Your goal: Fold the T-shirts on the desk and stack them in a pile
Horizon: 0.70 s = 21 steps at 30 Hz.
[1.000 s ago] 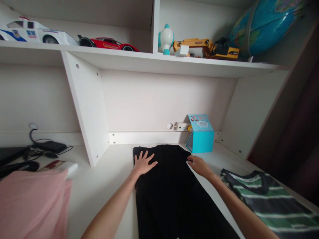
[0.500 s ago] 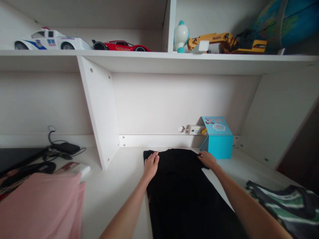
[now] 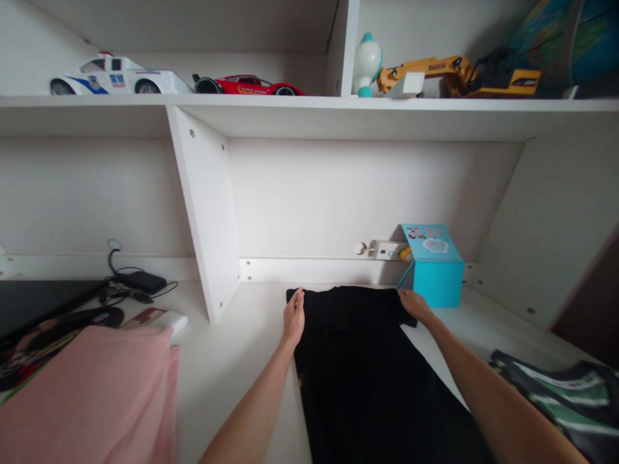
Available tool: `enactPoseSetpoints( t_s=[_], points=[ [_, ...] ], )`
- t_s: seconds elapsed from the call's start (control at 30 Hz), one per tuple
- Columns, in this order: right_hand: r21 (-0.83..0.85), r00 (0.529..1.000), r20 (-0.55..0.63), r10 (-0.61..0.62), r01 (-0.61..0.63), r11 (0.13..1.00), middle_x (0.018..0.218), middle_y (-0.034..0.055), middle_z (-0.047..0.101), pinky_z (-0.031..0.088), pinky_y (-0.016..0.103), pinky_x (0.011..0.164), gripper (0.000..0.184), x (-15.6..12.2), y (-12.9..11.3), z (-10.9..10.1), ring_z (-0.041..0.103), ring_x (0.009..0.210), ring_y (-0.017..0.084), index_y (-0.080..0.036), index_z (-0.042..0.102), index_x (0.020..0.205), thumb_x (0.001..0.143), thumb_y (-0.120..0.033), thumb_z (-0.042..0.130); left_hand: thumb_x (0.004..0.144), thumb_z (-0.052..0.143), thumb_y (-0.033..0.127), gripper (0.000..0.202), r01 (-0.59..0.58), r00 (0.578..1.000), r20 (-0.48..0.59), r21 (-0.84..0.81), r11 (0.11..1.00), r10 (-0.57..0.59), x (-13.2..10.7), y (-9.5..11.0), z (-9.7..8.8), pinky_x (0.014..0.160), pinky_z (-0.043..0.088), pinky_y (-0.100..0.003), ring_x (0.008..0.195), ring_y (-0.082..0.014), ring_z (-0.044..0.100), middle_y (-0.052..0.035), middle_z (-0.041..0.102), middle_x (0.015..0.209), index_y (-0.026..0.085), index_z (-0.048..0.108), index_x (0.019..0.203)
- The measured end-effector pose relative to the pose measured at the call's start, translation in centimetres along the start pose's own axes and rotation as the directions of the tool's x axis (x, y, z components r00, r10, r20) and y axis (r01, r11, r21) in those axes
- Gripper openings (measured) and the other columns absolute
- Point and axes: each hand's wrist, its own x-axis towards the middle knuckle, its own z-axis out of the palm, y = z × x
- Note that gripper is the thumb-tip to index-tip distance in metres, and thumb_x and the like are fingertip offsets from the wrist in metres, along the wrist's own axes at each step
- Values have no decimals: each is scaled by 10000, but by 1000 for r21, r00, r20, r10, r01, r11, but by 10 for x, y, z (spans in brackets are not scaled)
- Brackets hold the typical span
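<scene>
A black T-shirt (image 3: 367,361) lies spread on the white desk, its far edge close to the back wall and a short sleeve sticking out at the right. At its far left corner, my left hand (image 3: 293,318) is closed on the cloth, fingers together over the edge. My right hand (image 3: 414,304) grips the far right shoulder beside the sleeve, with its fingertips partly hidden. Just behind the right hand stands a blue desk calendar (image 3: 438,282).
Folded pink cloth (image 3: 106,393) lies at the left, near a black adapter with cables (image 3: 142,281). A green-and-black striped garment (image 3: 565,393) is at the right. A power strip (image 3: 389,250) sits against the wall. Overhead, a shelf (image 3: 290,103) holds toy vehicles.
My left hand has gone from lying flat on the shirt to closing on its corner. My right hand keeps its hold at the shoulder. The view has shifted slightly left.
</scene>
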Motion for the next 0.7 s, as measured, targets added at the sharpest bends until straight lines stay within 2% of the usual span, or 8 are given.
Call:
enactPoseSetpoints(
  t_s=[0.13,0.27,0.33,0.43,0.63,0.7],
  points=[
    [89,999,25,31,-33,995,1022,86,596,444,340,818,346,1,4,-2,568,927,181,-116,570,992,860,-415,458,875,357,447,448,14,1000,1,-16,1000,-14,1,-2,1,1003,322,-308,1145,-180,472,-67,559,1198,168,512,1189],
    [173,998,62,-3,-7,985,1038,102,597,460,253,755,455,-5,10,-1,574,931,185,-77,508,1111,745,-317,634,872,359,455,462,12,1000,11,-28,1000,-12,1,-2,2,992,332,-310,1133,-187,483,-79,569,1183,158,511,1191],
    [188,997,82,-9,-7,982,1019,75,597,473,271,737,412,-6,11,1,579,892,165,-100,505,1111,761,-283,623,873,359,447,455,11,1000,14,-24,1000,-11,1,-2,2,982,341,-306,1114,-184,499,-81,580,1167,156,514,1187],
    [180,996,93,19,-35,983,994,39,582,486,328,725,279,-1,11,3,574,842,152,-136,543,1037,843,-336,521,878,358,426,431,7,1000,17,-12,1000,-7,1,-2,2,961,362,-300,1079,-180,528,-78,601,1135,161,520,1176],
    [138,987,-29,158,-152,979,1084,63,539,467,374,786,301,10,13,6,547,921,168,-156,515,1086,860,-353,491,876,352,450,444,0,1000,24,-1,1000,0,1,-3,2,952,366,-313,1059,-185,541,-72,629,1081,176,515,1184],
    [143,988,-75,137,-125,982,1049,62,557,473,367,766,313,9,14,4,560,884,160,-145,520,1075,861,-370,485,872,354,455,444,0,1000,21,1,1000,0,1,-3,2,947,368,-313,1053,-186,544,-68,636,1068,180,520,1179]
  ],
)
